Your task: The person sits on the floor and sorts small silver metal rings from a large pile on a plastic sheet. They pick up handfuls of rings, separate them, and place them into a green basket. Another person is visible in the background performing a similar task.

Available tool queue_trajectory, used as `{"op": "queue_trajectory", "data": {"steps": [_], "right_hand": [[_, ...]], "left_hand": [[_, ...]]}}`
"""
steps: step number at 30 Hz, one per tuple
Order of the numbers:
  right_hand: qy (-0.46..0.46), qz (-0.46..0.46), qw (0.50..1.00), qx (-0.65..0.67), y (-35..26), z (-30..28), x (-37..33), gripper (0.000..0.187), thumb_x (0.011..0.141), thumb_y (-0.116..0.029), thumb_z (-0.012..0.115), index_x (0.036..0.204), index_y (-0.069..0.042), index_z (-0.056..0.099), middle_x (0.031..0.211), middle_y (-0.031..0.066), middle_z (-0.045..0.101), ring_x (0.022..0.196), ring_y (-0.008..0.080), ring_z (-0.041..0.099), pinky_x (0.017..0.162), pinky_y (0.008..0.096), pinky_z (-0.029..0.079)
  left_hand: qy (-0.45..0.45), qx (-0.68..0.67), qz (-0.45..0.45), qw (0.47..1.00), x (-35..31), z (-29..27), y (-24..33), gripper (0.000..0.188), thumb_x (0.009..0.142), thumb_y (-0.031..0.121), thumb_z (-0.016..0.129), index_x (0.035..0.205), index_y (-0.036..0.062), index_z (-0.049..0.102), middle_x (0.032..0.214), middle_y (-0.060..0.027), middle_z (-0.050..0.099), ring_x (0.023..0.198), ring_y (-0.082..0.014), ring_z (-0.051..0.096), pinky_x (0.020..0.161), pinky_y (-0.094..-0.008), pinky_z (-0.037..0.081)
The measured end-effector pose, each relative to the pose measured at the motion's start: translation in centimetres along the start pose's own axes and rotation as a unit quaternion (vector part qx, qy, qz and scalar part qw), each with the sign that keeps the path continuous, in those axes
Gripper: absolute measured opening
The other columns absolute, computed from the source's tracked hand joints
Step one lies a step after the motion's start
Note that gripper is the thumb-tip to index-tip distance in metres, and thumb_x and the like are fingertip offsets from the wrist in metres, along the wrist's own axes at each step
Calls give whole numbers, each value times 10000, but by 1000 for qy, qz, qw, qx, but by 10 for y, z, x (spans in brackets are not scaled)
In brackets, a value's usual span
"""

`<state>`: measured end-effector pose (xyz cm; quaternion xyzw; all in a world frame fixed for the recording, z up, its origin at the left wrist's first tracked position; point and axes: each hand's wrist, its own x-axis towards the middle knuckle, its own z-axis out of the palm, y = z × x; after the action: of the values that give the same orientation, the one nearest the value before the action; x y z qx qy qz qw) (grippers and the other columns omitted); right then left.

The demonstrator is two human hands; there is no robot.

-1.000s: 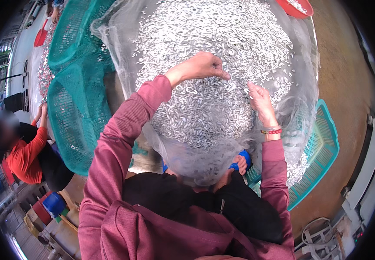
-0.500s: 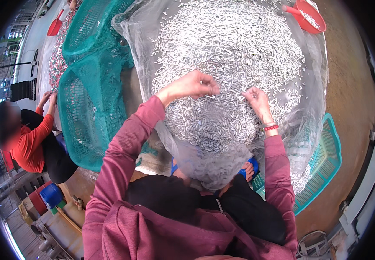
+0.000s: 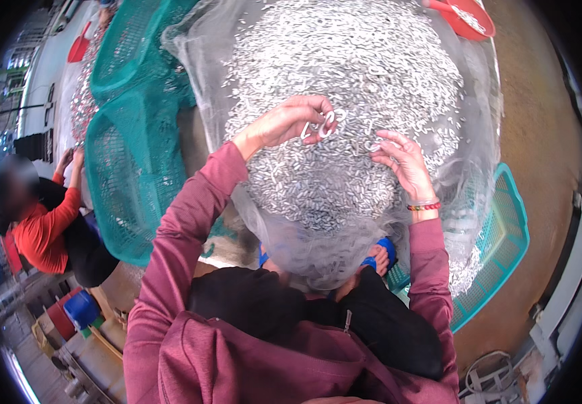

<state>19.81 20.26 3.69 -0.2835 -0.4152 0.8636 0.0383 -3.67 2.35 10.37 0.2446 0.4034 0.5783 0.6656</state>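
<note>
A broad heap of small white and silvery-grey pellet-like pieces lies on a pale mesh net. Above its middle, my left hand is closed with several white curved pieces pinched in its fingers and sticking out near the fingertips. To the right, over the same heap, my right hand has its thumb and fingers apart. A tiny pale spot shows by its fingertips, too small to tell whether it is held or lies behind them.
Green plastic baskets draped with netting stand at the left. A turquoise basket sits at the right, a red scoop at the far right. My feet in blue sandals are below the net. Another person crouches at the left.
My left hand has turned and risen slightly, so white curved pieces now show in its fingers. My right hand's fingers have spread from a pinch. The view has shifted a little.
</note>
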Motion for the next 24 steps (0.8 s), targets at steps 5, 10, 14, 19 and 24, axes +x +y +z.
{"op": "queue_trajectory", "data": {"steps": [5, 10, 14, 19, 24], "right_hand": [[-21, 29, 990, 137, 0, 6, -6, 149, 906, -109, 576, 1001, 6, 567, 899, 107, 618, 807, 214, 623, 736, 328, 550], [-109, 67, 934, 332, 1, 5, -4, 162, 956, -172, 543, 912, -20, 507, 695, 10, 392, 583, 95, 371, 429, 198, 311], [-148, 43, 927, 341, -3, -1, -10, 209, 967, -175, 530, 1041, 21, 543, 707, 4, 412, 582, 69, 380, 393, 165, 268], [-41, 77, 994, 59, -1, 2, -7, 255, 915, -190, 629, 1045, 28, 624, 739, 9, 552, 575, 50, 467, 401, 155, 291], [98, -43, 889, -445, 31, 19, 30, 187, 805, -188, 731, 855, -13, 686, 632, -1, 602, 559, 65, 504, 491, 232, 400]], "left_hand": [[-17, -157, 78, 984, -11, -23, -2, 296, 935, 281, 424, 797, 22, 456, 786, -124, 523, 543, -117, 448, 434, -225, 358], [51, -114, 49, 991, -22, -43, -9, 246, 959, 218, 504, 781, 55, 455, 674, -66, 474, 496, -67, 397, 384, -182, 307], [128, 107, -76, 983, -33, -56, -22, 106, 937, 157, 586, 944, 57, 553, 668, -3, 496, 459, -56, 373, 385, -182, 284], [189, 597, -138, 767, -30, -63, -54, 202, 854, 219, 695, 812, 21, 686, 647, -91, 663, 616, -155, 645, 619, -332, 502], [159, 539, -106, 821, -17, -44, -39, 221, 860, 254, 701, 841, 36, 674, 606, -61, 631, 572, -119, 597, 548, -307, 462]]}}
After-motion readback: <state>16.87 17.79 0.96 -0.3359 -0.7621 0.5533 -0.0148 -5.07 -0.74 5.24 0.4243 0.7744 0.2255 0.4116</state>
